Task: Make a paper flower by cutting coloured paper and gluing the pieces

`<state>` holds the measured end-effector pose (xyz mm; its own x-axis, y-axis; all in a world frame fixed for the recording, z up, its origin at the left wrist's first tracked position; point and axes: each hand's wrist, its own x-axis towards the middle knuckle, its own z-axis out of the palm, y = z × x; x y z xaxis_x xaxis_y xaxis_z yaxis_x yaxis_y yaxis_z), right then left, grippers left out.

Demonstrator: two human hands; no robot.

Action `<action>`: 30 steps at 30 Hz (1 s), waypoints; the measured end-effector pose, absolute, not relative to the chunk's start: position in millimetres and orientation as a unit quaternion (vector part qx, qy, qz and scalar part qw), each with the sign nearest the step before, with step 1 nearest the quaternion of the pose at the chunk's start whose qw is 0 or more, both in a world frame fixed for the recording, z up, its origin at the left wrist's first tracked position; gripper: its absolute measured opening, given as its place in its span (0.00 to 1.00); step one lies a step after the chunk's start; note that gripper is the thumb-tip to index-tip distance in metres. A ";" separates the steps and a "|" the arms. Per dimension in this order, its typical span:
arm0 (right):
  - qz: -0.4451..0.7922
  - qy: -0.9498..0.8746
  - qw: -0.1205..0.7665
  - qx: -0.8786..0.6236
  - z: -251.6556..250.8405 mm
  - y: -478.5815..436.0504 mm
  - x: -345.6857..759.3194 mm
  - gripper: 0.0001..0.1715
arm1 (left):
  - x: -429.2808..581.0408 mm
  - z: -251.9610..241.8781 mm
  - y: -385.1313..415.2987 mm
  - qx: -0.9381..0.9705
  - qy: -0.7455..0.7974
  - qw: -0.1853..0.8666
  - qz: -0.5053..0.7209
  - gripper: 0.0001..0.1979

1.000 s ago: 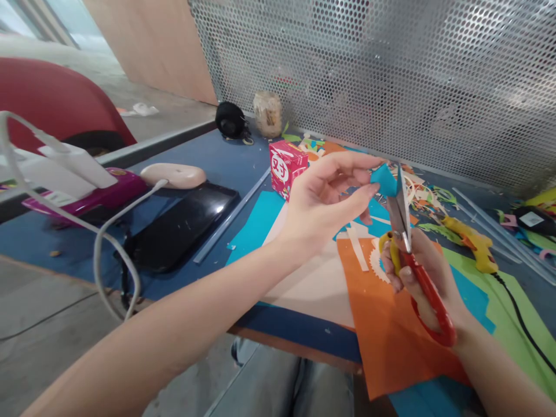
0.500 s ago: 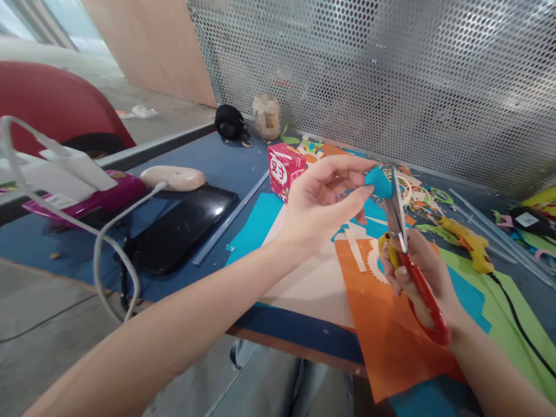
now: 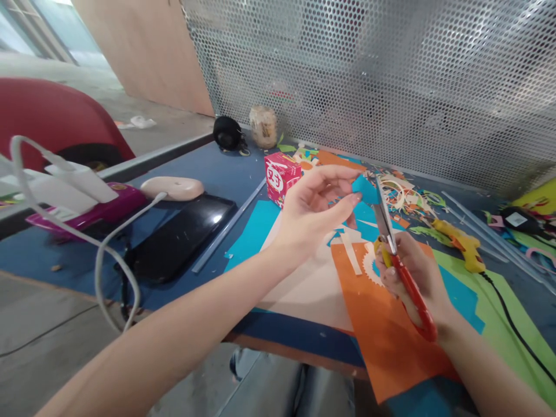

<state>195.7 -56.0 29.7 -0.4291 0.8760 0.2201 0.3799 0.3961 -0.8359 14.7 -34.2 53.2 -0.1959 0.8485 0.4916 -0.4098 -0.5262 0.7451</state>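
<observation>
Up between both hands, blue paper scrap meets scissors.

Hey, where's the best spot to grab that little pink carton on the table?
Take the pink carton by its two opposite side faces, fingers coming down from above: it stands upright as a small box, and nothing covers its top.

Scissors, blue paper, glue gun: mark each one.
scissors [image 3: 407, 285], head view, on the red handle.
blue paper [image 3: 362, 188], head view, on its middle.
glue gun [image 3: 460, 240], head view, on the yellow body.
</observation>
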 end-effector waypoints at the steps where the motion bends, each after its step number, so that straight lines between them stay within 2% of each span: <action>1: 0.370 -0.764 0.334 -0.409 30.6 -56.3 195.8 0.16 | 14.6 52.9 -33.9 0.469 0.230 0.428 0.737 0.10; 15: 0.362 -0.780 0.308 -0.407 30.1 -53.5 199.2 0.14 | 13.7 51.4 -32.8 0.463 0.213 0.449 0.734 0.09; 24: 0.283 -0.818 0.292 -0.408 33.8 -52.5 198.0 0.11 | 15.1 54.3 -32.7 0.448 0.225 0.447 0.741 0.08; 30: 0.265 -0.820 0.284 -0.420 32.9 -51.7 198.7 0.11 | 14.9 57.1 -33.6 0.418 0.222 0.464 0.749 0.18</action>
<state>198.7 -51.7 32.9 -0.4860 0.8392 0.2439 0.5381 0.5073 -0.6732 14.9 -33.6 57.1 -0.2202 0.8800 0.4208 -0.5091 -0.4716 0.7200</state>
